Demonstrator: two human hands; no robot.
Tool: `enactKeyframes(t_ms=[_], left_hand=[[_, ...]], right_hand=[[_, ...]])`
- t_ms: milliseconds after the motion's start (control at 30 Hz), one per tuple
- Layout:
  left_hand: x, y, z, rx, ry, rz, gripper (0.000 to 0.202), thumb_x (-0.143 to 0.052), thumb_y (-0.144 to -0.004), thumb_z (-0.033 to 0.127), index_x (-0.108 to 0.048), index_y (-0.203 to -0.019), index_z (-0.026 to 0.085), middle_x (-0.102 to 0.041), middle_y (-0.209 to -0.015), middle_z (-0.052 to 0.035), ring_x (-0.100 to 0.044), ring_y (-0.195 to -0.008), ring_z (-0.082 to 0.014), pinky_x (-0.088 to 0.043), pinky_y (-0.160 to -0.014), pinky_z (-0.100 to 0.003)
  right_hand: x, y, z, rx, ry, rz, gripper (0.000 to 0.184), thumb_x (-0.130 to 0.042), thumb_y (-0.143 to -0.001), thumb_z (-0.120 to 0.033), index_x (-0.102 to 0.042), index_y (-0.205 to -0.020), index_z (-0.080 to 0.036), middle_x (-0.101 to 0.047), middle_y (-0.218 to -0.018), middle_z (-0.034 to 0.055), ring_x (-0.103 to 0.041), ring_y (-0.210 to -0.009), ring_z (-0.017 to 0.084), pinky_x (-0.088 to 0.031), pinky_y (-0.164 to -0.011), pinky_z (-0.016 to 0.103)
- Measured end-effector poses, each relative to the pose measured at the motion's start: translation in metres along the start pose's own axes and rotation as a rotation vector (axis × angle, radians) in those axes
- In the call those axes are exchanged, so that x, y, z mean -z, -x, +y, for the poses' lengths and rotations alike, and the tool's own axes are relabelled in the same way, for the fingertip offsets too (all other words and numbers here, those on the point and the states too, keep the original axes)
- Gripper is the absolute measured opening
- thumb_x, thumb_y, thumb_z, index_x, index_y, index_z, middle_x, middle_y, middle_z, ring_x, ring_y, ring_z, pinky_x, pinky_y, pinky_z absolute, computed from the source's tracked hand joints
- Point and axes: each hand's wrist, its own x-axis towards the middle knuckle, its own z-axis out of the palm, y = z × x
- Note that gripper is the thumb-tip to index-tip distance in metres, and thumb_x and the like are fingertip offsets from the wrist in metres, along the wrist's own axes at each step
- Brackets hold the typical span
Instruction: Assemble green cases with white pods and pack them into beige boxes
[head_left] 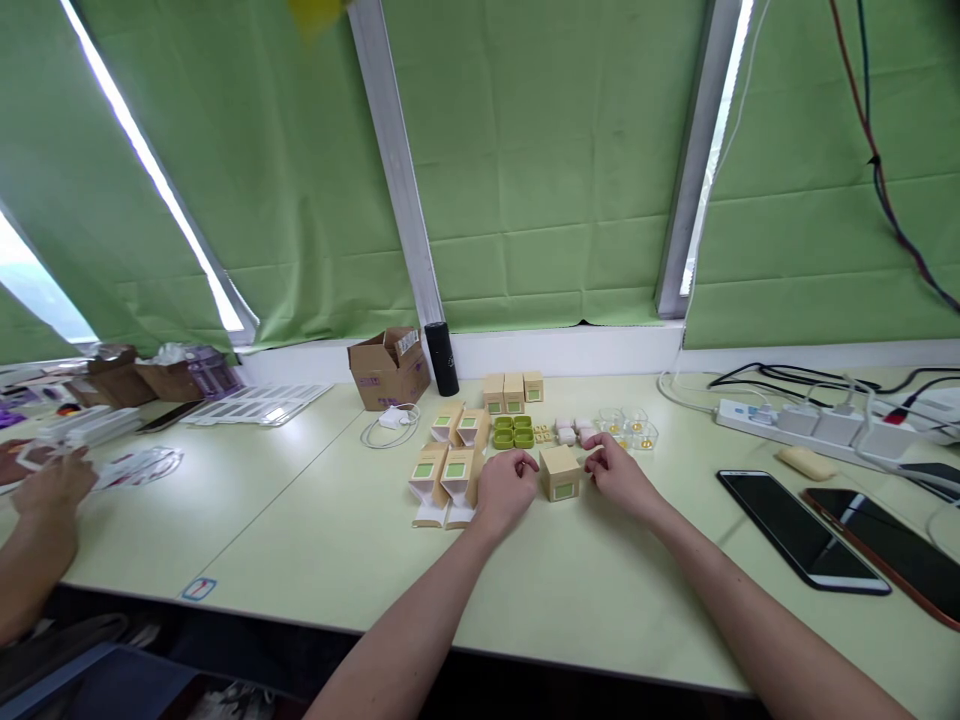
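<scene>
A small closed cardboard box [560,475] with a green label stands upright on the table between my hands. My left hand [508,490], fingers curled in, is close against its left side; I cannot tell if it touches. On the right, my right hand [619,475] has bent fingers just beside the box, with a slight gap. Left of my left hand stand several boxes with open flaps [444,470]. Beyond the hands are green square containers [513,432], small gold-coloured pieces [542,434], pale pinkish blocks [574,430] and clear cups with gold-coloured centres [628,428].
Three closed boxes [513,392] stand behind. A brown carton [390,368], a black bottle [442,358] and a white cable [391,420] are farther left. Phones [801,528] and a power strip [814,428] lie right. Another person's hands [56,480] work at far left.
</scene>
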Motion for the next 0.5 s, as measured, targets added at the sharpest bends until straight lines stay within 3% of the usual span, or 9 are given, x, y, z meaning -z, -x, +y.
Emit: enactKeyframes(t_ms=[167, 300, 500], left_hand=[[0.002, -0.001, 0.0, 0.033, -0.083, 0.013, 0.022, -0.054, -0.081, 0.011, -0.074, -0.08, 0.021, -0.069, -0.067, -0.0008, -0.062, -0.067, -0.0181, -0.039, -0.061, -0.028], [0.001, -0.001, -0.001, 0.012, -0.116, 0.05, 0.023, -0.054, -0.083, 0.01, -0.072, -0.087, 0.023, -0.071, -0.074, -0.0008, -0.065, -0.073, -0.0192, -0.045, -0.069, -0.03], [0.001, 0.002, 0.005, -0.148, -0.059, 0.168, 0.022, -0.054, -0.088, 0.013, -0.065, -0.106, 0.023, -0.072, -0.098, -0.0055, -0.063, -0.106, -0.0256, -0.048, -0.095, -0.041]], right_hand=[[0.003, 0.006, -0.005, 0.003, 0.534, -0.017, 0.02, -0.057, -0.081, -0.011, -0.062, -0.095, -0.025, -0.073, -0.095, 0.0079, -0.065, -0.082, 0.024, -0.03, -0.062, 0.03], [0.001, 0.01, -0.015, -0.027, 0.644, -0.065, 0.024, -0.053, -0.085, -0.012, -0.066, -0.1, -0.024, -0.076, -0.102, 0.0066, -0.068, -0.091, 0.023, -0.029, -0.06, 0.029], [-0.001, 0.012, -0.02, -0.017, 0.704, -0.065, 0.019, -0.052, -0.09, -0.018, -0.067, -0.099, -0.024, -0.077, -0.105, 0.0067, -0.069, -0.096, 0.023, -0.029, -0.061, 0.029]])
